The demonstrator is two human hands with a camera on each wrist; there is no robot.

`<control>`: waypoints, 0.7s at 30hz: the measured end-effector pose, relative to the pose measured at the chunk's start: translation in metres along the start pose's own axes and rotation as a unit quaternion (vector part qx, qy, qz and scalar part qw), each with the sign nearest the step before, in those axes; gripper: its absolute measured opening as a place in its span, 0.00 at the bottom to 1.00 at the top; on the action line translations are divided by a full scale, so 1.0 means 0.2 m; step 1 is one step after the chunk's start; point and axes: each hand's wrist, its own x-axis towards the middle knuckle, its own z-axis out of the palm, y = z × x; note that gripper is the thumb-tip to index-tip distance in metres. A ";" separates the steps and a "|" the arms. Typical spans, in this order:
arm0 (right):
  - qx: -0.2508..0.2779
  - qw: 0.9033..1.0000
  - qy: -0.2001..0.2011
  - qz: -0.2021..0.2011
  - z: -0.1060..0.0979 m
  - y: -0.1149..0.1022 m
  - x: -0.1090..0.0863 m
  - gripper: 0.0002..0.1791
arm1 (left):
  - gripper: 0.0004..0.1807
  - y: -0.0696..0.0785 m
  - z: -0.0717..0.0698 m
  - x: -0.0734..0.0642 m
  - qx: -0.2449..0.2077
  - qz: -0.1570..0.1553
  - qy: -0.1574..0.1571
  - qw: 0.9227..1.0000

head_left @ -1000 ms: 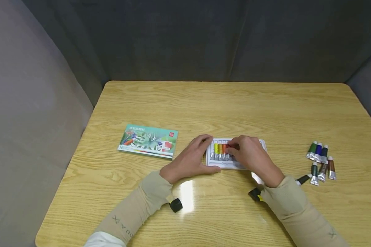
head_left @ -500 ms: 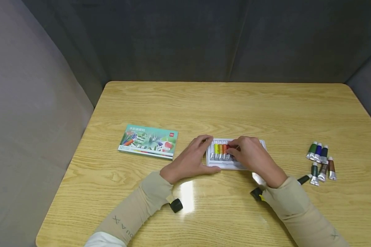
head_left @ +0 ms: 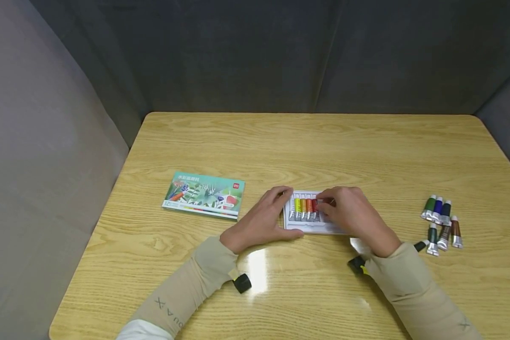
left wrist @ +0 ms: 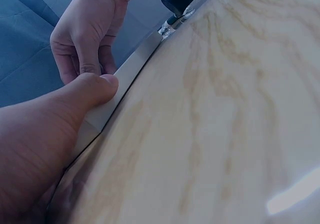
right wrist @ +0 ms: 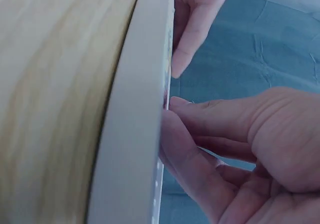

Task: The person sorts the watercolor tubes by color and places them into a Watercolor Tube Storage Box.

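Observation:
A white tray (head_left: 313, 228) holds several paint tubes in a row, among them yellow (head_left: 297, 206), orange (head_left: 309, 206) and red (head_left: 315, 206). My left hand (head_left: 261, 221) grips the tray's left end, thumb along the front side and fingers at the back. My right hand (head_left: 352, 212) bends over the tray, its thumb and index fingertips close together at the red tube's right side. Both wrist views show the tray's side edge-on, with my right hand (right wrist: 215, 139) low at its rim. Whether the fingertips pinch the red tube is hidden.
A green paint box (head_left: 204, 194) lies flat on the left of the wooden table (head_left: 259, 151). Several loose tubes (head_left: 437, 208) lie on the right. A black tube (head_left: 420, 245) is partly behind my right cuff. Dark curtains (head_left: 238, 56) stand behind the table.
My right hand has shifted slightly to the right, and more of the red tube shows in the row. My left hand and the tray have stayed in place.

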 end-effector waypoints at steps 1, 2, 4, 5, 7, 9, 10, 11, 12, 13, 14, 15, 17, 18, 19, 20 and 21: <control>0.003 1.000 -0.003 0.003 -0.01 0.01 0.00 0.15 | 0.61 0.00 0.00 0.00 0.000 0.000 0.000 1.000; 0.005 1.000 -0.006 0.006 -0.02 0.01 0.00 0.15 | 0.61 0.00 0.00 0.00 0.001 0.000 0.000 1.000; 0.009 1.000 -0.009 0.011 -0.04 0.02 0.00 0.15 | 0.61 0.00 0.00 0.00 0.002 -0.002 -0.001 1.000; 0.009 1.000 -0.008 0.012 -0.05 0.03 0.00 0.15 | 0.61 0.00 0.00 0.00 0.001 -0.003 -0.001 1.000; 0.009 1.000 -0.010 0.023 -0.07 0.04 0.00 0.15 | 0.61 0.01 0.00 0.00 0.002 -0.005 -0.001 1.000; 0.008 0.999 -0.010 0.034 -0.09 0.06 0.00 0.16 | 0.61 0.01 0.00 0.00 0.003 -0.005 -0.001 1.000; 0.007 0.999 -0.009 0.040 -0.10 0.07 0.00 0.16 | 0.61 0.00 0.00 0.00 0.003 -0.005 -0.001 1.000; 0.008 0.999 -0.009 0.047 -0.11 0.08 -0.01 0.17 | 0.61 0.00 0.00 0.00 0.002 -0.004 0.000 1.000; 0.009 0.998 -0.009 0.055 -0.12 0.09 -0.01 0.17 | 0.61 0.00 0.00 0.00 0.003 -0.003 0.001 1.000; 0.010 0.998 -0.008 0.059 -0.14 0.10 -0.01 0.18 | 0.61 0.00 0.00 0.00 0.002 -0.002 0.001 1.000; 0.010 0.998 -0.008 0.062 -0.15 0.12 -0.01 0.18 | 0.61 0.00 0.00 0.00 0.002 -0.001 0.001 1.000; 0.011 0.998 -0.008 0.066 -0.16 0.14 -0.01 0.18 | 0.61 0.00 0.00 0.00 0.001 0.000 0.001 1.000; 0.011 0.997 -0.007 0.072 -0.19 0.17 -0.01 0.19 | 0.61 0.00 0.00 0.00 0.002 0.002 0.002 1.000; 0.010 0.997 -0.006 0.075 -0.21 0.19 -0.02 0.19 | 0.61 0.00 0.00 0.00 0.003 0.003 0.002 1.000; 0.010 0.997 -0.007 0.078 -0.22 0.21 -0.02 0.20 | 0.61 0.00 0.00 0.00 0.004 0.004 0.002 1.000; 0.010 0.997 -0.009 0.082 -0.24 0.23 -0.02 0.20 | 0.61 0.00 0.00 0.00 0.005 0.004 0.002 1.000; 0.011 0.996 -0.009 0.086 -0.26 0.25 -0.02 0.21 | 0.60 0.00 0.00 0.00 0.005 0.005 0.003 1.000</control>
